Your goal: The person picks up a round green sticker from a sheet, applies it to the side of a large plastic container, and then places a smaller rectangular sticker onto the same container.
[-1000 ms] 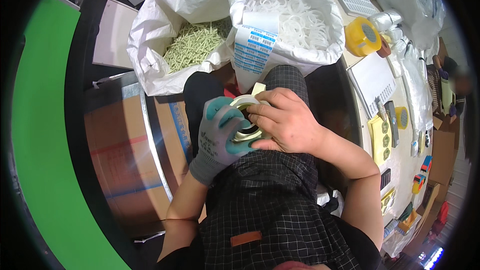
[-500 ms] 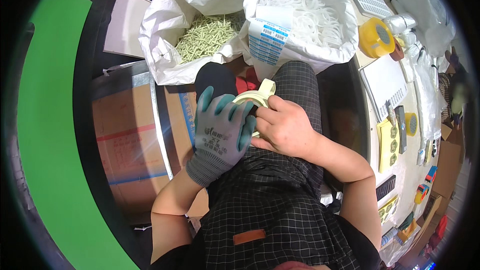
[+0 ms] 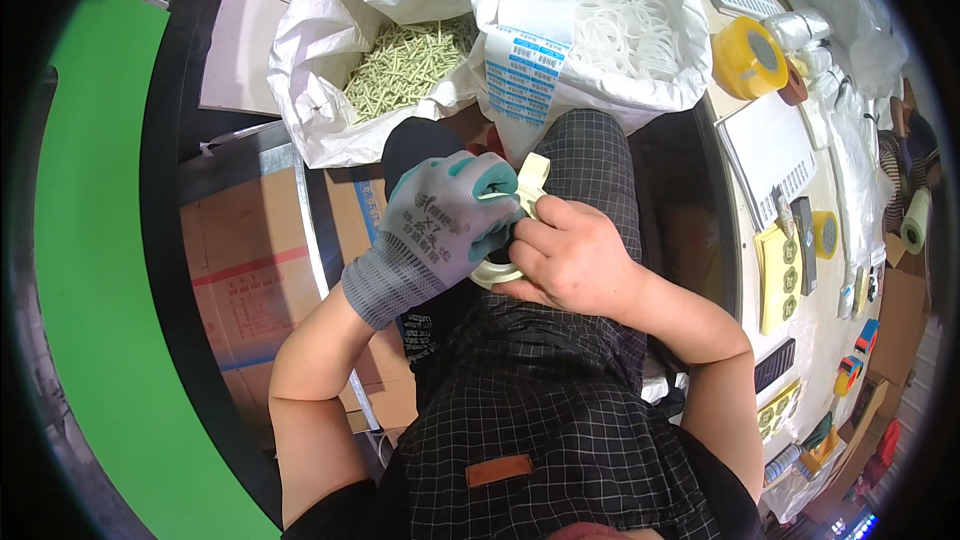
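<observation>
Above my lap, a pale yellow-green ring-shaped plastic part [image 3: 491, 273] with a flat tab at its far side is between my two hands. My bare right hand [image 3: 568, 252] pinches it from the right, thumb below and fingers curled over its edge. My left hand [image 3: 447, 208], in a grey glove with green fingertips, is closed with curled fingers against its left side. Both hands cover much of the part's middle, so any smaller piece there is hidden.
Ahead, a white sack [image 3: 318, 90] holds many thin pale green pieces. Beside it, another white sack [image 3: 690, 90] holds translucent rings, with a blue-printed label sheet [image 3: 522, 75] draped over its edge. A worktable [image 3: 735, 125] on the right carries tape rolls, papers and stickers; cardboard boxes [image 3: 245, 270] stand left.
My left hand has turned and curled; its fingers, stretched forward over the ring before, are now bent at its side. The left wrist has shifted left and up. My right hand keeps its grip.
</observation>
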`<state>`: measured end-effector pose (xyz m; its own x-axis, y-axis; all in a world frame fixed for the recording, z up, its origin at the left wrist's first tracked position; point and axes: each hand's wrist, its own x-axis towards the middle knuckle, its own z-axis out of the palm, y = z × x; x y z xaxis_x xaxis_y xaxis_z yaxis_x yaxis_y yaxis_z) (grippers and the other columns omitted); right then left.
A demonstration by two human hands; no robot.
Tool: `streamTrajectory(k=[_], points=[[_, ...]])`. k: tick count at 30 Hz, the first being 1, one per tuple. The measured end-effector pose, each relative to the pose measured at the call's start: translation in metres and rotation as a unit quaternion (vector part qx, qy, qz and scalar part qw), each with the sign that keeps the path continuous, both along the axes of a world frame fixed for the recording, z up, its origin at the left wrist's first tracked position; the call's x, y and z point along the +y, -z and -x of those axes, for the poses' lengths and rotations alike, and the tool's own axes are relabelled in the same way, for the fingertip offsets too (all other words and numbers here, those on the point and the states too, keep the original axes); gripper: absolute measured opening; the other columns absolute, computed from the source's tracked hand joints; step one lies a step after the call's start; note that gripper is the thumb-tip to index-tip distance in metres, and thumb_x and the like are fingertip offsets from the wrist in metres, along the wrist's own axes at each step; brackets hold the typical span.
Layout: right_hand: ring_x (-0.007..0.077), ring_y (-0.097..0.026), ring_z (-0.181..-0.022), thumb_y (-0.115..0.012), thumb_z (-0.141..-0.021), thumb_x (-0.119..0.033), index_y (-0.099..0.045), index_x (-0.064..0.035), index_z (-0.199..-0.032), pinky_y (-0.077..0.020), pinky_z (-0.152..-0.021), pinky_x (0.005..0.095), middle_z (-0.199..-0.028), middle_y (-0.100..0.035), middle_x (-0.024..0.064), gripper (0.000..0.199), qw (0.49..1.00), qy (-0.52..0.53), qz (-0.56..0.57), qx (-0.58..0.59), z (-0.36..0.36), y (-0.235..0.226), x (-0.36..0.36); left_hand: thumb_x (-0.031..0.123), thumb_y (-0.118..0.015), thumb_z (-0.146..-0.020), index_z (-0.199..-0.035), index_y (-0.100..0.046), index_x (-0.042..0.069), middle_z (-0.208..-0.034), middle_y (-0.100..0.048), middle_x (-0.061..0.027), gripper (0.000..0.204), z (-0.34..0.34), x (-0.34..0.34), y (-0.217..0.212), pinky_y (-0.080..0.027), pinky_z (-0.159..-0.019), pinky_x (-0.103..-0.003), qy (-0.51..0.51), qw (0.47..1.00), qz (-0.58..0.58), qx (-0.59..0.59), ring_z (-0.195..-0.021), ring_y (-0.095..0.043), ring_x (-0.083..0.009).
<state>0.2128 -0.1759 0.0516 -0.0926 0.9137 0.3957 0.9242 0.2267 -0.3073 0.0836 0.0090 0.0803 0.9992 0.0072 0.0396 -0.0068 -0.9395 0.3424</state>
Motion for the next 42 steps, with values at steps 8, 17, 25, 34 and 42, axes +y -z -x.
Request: streamTrajectory(k=[8,17,25,34,42], points=[[0.0026,-0.047,-0.076,-0.077,-0.095,-0.008,-0.061,-0.0052,-0.117,-0.0424,-0.069,0.0227,-0.089,-0.049,-0.0036,0.027,0.777,0.126,0.021,0.616,0.006,0.015,-0.02,-0.006,-0.068,-0.095,-0.111,-0.066,0.006,-0.111,-0.068,-0.0105,0.02,0.013,-0.019,0.068,-0.054,-0.09,-0.032,-0.103,0.835,0.471,-0.265,-0.097,-0.067,-0.0208],[-0.0003,-0.042,-0.07,-0.08,-0.096,-0.009,-0.057,-0.0081,-0.089,-0.0343,-0.06,0.0204,-0.076,-0.05,-0.0083,0.024,0.712,0.158,0.079,0.679,0.001,0.02,-0.012,-0.006,-0.061,-0.101,-0.118,-0.062,0.003,-0.112,-0.063,-0.008,0.02,0.008,-0.059,0.076,-0.052,-0.091,-0.028,-0.177,0.745,0.571,-0.297,-0.099,-0.064,-0.014],[0.0114,-0.06,-0.096,-0.064,-0.105,-0.047,-0.045,-0.0023,-0.141,-0.0509,-0.077,0.0212,-0.121,-0.058,0.0097,0.061,0.664,0.29,0.246,0.644,-0.007,0.021,-0.141,0.007,-0.071,-0.095,-0.136,-0.055,0.003,-0.131,-0.059,-0.0151,0.045,0.005,-0.119,0.068,-0.05,-0.105,-0.039,0.002,0.774,0.599,-0.203,-0.122,-0.061,-0.026],[0.0327,-0.057,-0.13,-0.099,-0.065,-0.02,-0.04,-0.0094,-0.16,-0.0476,-0.114,0.0426,-0.144,-0.05,0.0185,0.113,0.822,0.304,0.24,0.418,0.026,0.029,-0.139,0.006,-0.074,-0.094,-0.127,-0.064,0.001,-0.124,-0.069,-0.0131,0.035,-0.057,-0.019,0.069,-0.058,-0.092,-0.036,-0.114,0.761,0.587,-0.253,-0.109,-0.069,-0.0217],[0.0413,-0.058,-0.125,-0.096,-0.064,-0.016,-0.042,-0.0163,-0.16,-0.0534,-0.107,0.0483,-0.144,-0.047,0.0219,0.111,0.904,0.237,0.215,0.285,0.021,0.02,-0.121,0.021,-0.087,-0.084,-0.148,-0.053,0.007,-0.112,-0.076,-0.0099,0.075,-0.146,0.119,0.196,-0.059,-0.09,-0.037,-0.272,0.892,0.355,-0.074,-0.094,-0.073,-0.0215]])
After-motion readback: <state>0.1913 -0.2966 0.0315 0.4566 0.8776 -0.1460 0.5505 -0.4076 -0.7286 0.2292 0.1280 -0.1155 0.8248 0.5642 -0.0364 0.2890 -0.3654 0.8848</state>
